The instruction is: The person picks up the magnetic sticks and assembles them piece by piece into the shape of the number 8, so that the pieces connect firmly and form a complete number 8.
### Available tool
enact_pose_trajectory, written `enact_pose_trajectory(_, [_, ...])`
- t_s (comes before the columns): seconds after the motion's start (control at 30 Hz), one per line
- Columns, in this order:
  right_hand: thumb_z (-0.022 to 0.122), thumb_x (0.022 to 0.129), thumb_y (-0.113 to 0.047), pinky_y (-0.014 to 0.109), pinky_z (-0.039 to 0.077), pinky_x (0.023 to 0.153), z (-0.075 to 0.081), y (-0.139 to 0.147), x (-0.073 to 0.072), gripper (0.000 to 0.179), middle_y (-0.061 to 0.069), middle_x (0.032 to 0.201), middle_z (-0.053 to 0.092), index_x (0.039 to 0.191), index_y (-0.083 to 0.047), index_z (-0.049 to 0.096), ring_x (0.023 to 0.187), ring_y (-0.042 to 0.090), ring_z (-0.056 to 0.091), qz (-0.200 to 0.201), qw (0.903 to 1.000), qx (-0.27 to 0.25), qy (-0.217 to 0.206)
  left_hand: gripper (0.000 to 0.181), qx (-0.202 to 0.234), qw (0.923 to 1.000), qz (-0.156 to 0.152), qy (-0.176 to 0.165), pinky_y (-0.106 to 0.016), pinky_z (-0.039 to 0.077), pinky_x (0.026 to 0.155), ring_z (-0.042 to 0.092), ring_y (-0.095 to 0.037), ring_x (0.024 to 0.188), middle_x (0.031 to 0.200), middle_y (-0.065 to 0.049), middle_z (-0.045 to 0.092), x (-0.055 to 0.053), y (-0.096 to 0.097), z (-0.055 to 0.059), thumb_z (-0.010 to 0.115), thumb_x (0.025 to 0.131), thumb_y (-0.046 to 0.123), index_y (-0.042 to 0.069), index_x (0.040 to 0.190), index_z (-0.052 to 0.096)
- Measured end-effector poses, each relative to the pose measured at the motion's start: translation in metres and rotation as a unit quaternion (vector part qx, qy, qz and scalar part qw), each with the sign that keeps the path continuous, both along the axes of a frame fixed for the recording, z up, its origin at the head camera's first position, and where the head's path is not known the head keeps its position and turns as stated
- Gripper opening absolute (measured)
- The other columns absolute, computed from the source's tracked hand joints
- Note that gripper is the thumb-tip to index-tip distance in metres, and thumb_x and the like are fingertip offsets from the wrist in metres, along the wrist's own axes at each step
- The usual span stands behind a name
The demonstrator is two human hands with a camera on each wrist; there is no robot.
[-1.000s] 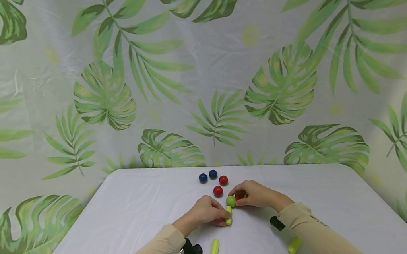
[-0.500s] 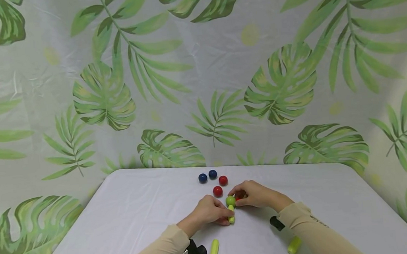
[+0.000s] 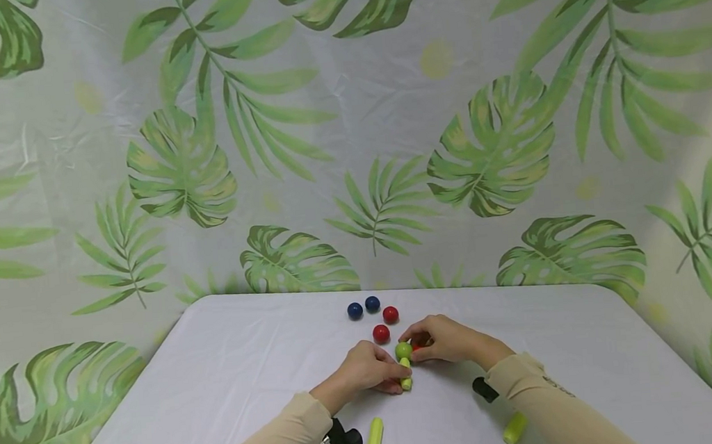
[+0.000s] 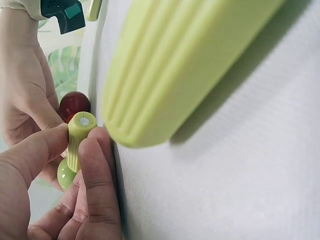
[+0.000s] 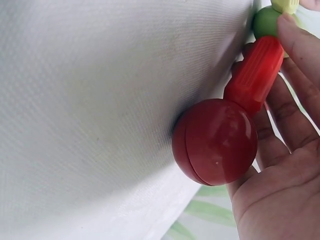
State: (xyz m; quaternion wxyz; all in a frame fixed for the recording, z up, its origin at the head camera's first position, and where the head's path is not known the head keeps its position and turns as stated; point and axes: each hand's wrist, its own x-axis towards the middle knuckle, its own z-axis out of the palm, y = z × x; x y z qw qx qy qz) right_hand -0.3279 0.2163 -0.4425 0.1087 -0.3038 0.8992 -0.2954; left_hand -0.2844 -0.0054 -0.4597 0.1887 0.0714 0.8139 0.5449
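Note:
My left hand (image 3: 365,370) pinches a ridged yellow-green magnetic rod (image 4: 76,145) between thumb and fingers; a round metal spot shows in its near end. The rod's far end meets a green ball (image 3: 403,351). My right hand (image 3: 445,340) holds that ball, thumb against it and fingers behind. From the ball a ridged red rod (image 5: 255,75) leads to a dark red ball (image 5: 215,142) in the right wrist view, joined in one chain. The head view shows only a bit of the red rod, between the right fingers.
Two blue balls (image 3: 355,311) and two red balls (image 3: 381,333) lie beyond the hands. Loose yellow-green rods are scattered nearer: one rod (image 3: 375,438) by the left wrist, another rod (image 3: 514,429) by the right forearm. A white cloth (image 3: 247,349) covers the table.
My left hand has shifted slightly right, turning its rod more in line with the green ball, and its end now meets the ball. The right hand has stayed nearly still.

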Motion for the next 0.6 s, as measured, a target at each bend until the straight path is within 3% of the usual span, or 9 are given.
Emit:
enact_pose_trajectory(0.4, [0.08,0.097,-0.016,0.02,0.053,0.08,-0.0014,-0.0003,0.0008,0.027,-0.004,0.1,0.076,0.124,-0.008,0.078,0.086,0.003,0.06,-0.001,0.9998,0.004,0.021,0.016,0.025,0.9997,-0.008,-0.003,-0.019,0.058,0.058,0.07,-0.007,0.055,0.073,-0.007,0.078,-0.0013,-0.0024,-0.0033,0.088,0.089,0.016,0.003,0.085,0.08])
enact_pose_trajectory(0.6, [0.08,0.097,-0.016,0.02,0.051,0.078,-0.0008,-0.0004,0.0014,0.027,-0.006,0.096,0.074,0.123,-0.009,0.078,0.084,0.002,0.057,0.0,0.9994,0.008,0.033,0.016,0.021,0.9993,-0.031,0.002,-0.02,0.059,0.06,0.07,-0.006,0.057,0.074,-0.007,0.079,-0.001,-0.0062,0.0009,0.087,0.091,0.017,0.003,0.087,0.081])
